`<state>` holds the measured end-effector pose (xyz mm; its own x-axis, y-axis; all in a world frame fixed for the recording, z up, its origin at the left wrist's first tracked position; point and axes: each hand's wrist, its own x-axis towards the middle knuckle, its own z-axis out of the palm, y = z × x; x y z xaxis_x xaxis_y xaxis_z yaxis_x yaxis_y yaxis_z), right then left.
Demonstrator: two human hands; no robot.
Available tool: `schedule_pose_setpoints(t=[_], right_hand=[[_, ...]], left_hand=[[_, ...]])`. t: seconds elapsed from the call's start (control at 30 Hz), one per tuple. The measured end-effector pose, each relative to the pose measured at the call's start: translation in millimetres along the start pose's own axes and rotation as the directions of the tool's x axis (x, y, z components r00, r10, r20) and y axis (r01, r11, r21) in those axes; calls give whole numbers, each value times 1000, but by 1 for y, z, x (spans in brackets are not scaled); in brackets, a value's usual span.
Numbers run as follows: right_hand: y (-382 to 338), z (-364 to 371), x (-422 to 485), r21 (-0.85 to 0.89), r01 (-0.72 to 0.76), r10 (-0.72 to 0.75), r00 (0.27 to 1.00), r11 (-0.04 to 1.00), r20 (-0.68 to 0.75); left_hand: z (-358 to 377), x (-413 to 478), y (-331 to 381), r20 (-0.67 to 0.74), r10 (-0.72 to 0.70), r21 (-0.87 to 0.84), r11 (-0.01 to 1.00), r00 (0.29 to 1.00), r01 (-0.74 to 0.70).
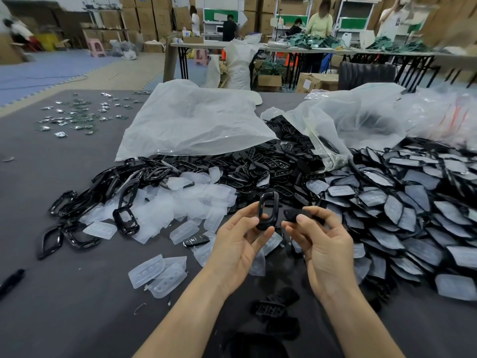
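Observation:
My left hand point(238, 244) pinches a glossy black oval frame point(268, 210) upright between thumb and fingers, above the dark grey table point(64, 293). Just to its right, my right hand point(324, 244) pinches a small black plastic piece point(293, 214) at its fingertips. The two parts are close but apart. Behind them lie heaps of black frames point(121, 192), translucent white button pads point(198, 200), black gridded inserts point(273, 164) and grey-faced back covers point(402, 202).
Two clear plastic bags point(196, 120) lie open behind the heaps. Small circuit boards point(77, 115) are scattered far left. Loose pads point(157, 275) and black inserts point(273, 306) lie near my arms. A black pen point(11, 281) sits at the left edge. People work at tables behind.

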<state>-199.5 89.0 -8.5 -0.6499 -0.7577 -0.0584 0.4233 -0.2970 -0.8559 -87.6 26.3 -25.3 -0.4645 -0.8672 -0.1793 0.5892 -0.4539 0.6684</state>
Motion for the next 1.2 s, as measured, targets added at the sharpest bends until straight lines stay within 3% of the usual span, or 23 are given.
schedule_pose_setpoints(t=[0.27, 0.9, 1.03, 1.2], right_hand=[[-7, 1, 2, 295, -256, 262, 965, 921, 17], [-9, 7, -3, 408, -297, 331, 944, 863, -12], [-5, 5, -3, 296, -242, 255, 967, 924, -5], [1, 1, 0, -110, 33, -46, 992, 993, -120]], left_hand=[[-1, 2, -1, 12, 2, -13, 1000, 1000, -2], [-5, 3, -1, 66, 9, 17, 1000, 998, -10], [-5, 1, -1, 60, 8, 57, 998, 998, -11], [-2, 0, -2, 86, 5, 111, 994, 996, -15]])
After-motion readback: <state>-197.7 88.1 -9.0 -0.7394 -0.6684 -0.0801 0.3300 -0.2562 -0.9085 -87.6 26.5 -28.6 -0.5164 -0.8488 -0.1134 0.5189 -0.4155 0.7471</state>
